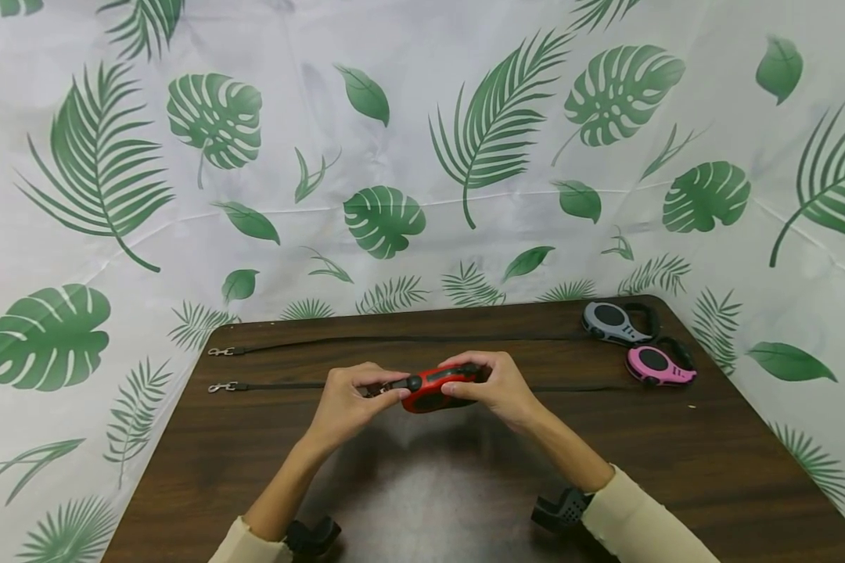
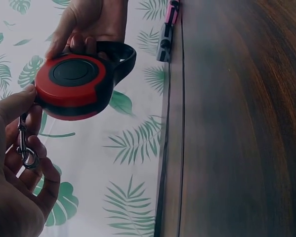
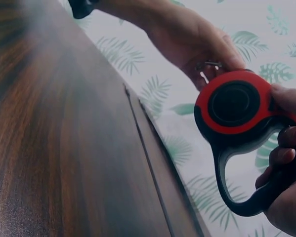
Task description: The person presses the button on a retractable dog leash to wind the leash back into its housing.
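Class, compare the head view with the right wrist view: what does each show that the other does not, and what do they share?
Only the head view: the grey leash and the pink leash at the far right of the table.

Only the right wrist view: the open loop of the handle, seen side-on.

Both: the red-and-black leash held between the left hand and the right hand, black cords on the table, and the leaf-patterned backdrop.
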The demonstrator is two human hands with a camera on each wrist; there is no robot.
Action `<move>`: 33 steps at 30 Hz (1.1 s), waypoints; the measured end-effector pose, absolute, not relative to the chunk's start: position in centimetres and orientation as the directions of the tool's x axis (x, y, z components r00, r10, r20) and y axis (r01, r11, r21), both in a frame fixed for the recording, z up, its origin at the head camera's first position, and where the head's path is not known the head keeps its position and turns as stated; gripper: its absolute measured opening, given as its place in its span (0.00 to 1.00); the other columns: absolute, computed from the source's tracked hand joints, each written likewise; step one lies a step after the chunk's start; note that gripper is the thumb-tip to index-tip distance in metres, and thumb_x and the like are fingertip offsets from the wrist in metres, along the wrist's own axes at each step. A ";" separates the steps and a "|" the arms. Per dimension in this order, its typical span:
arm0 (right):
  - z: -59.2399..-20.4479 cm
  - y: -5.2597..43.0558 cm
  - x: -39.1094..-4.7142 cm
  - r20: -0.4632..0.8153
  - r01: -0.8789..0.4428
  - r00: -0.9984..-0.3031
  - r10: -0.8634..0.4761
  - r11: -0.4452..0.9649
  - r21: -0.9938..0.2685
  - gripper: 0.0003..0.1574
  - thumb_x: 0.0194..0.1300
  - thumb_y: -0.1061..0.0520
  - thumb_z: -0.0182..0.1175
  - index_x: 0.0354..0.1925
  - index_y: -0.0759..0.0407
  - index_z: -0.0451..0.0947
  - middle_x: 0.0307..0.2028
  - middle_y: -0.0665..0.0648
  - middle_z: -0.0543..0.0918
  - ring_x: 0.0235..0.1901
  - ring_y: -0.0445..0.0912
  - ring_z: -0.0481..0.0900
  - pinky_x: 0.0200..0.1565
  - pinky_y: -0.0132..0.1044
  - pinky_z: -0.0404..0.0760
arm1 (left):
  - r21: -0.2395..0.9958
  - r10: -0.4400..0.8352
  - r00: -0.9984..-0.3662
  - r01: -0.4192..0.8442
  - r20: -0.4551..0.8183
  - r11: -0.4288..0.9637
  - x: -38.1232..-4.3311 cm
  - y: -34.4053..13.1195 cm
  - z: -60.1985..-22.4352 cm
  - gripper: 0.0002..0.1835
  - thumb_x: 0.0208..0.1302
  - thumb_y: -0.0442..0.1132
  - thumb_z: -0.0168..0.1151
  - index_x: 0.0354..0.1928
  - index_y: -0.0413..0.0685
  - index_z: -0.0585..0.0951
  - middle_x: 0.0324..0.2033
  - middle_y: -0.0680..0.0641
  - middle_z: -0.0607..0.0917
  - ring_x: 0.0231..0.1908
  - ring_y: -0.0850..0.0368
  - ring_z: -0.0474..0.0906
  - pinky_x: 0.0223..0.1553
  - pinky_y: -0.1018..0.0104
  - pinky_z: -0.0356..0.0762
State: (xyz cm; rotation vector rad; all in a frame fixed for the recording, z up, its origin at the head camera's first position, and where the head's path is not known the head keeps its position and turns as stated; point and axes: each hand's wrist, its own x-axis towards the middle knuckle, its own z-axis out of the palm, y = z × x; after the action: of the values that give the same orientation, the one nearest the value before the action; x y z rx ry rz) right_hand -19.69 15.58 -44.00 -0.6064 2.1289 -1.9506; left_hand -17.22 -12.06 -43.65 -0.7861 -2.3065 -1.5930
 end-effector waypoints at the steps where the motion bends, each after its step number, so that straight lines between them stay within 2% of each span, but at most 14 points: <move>1: -44.0 15.6 -19.7 0.131 -0.169 -0.899 -0.418 0.055 -0.984 0.21 0.64 0.58 0.77 0.54 0.61 0.88 0.49 0.61 0.90 0.44 0.54 0.86 0.45 0.42 0.88 | 0.793 0.296 -0.829 0.549 0.475 0.265 -17.2 -12.1 -43.7 0.12 0.60 0.34 0.80 0.47 0.48 0.93 0.32 0.54 0.90 0.25 0.61 0.75 0.26 0.69 0.73; 12: -44.2 15.5 -19.9 0.144 -0.199 -0.901 -0.409 0.093 -0.976 0.20 0.63 0.58 0.78 0.54 0.60 0.88 0.48 0.60 0.90 0.42 0.53 0.86 0.43 0.42 0.88 | 0.769 0.310 -0.812 0.575 0.494 0.281 -17.5 -12.0 -44.0 0.13 0.60 0.34 0.80 0.47 0.47 0.93 0.33 0.54 0.90 0.26 0.62 0.75 0.26 0.68 0.75; 19: -44.5 15.6 -19.8 0.169 -0.245 -0.892 -0.419 0.134 -0.960 0.19 0.64 0.58 0.77 0.53 0.58 0.89 0.46 0.59 0.91 0.37 0.51 0.87 0.39 0.41 0.88 | 0.721 0.351 -0.788 0.610 0.506 0.329 -17.4 -12.1 -44.1 0.15 0.58 0.35 0.81 0.48 0.46 0.93 0.35 0.52 0.91 0.29 0.62 0.76 0.29 0.67 0.76; 28: -44.7 15.6 -19.8 0.158 -0.239 -0.895 -0.417 0.152 -0.959 0.19 0.64 0.57 0.78 0.53 0.55 0.90 0.46 0.58 0.91 0.37 0.51 0.86 0.38 0.40 0.88 | 0.694 0.386 -0.775 0.626 0.500 0.356 -17.4 -12.2 -44.7 0.18 0.58 0.35 0.82 0.52 0.47 0.92 0.32 0.54 0.87 0.30 0.56 0.78 0.32 0.55 0.81; 33: -44.9 15.6 -19.7 0.149 -0.234 -0.894 -0.423 0.156 -0.960 0.19 0.63 0.56 0.78 0.52 0.55 0.89 0.46 0.58 0.90 0.37 0.52 0.87 0.38 0.41 0.88 | 0.683 0.403 -0.773 0.628 0.491 0.372 -17.4 -12.2 -45.0 0.18 0.58 0.36 0.82 0.51 0.49 0.92 0.33 0.57 0.86 0.31 0.56 0.78 0.33 0.59 0.81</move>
State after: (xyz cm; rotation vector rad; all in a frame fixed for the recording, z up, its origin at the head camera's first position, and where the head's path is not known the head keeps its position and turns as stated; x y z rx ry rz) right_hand -19.67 15.57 -44.87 -0.6510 2.2659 -1.8341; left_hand -17.41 -12.18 -45.05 -0.9183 -2.3921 -1.3534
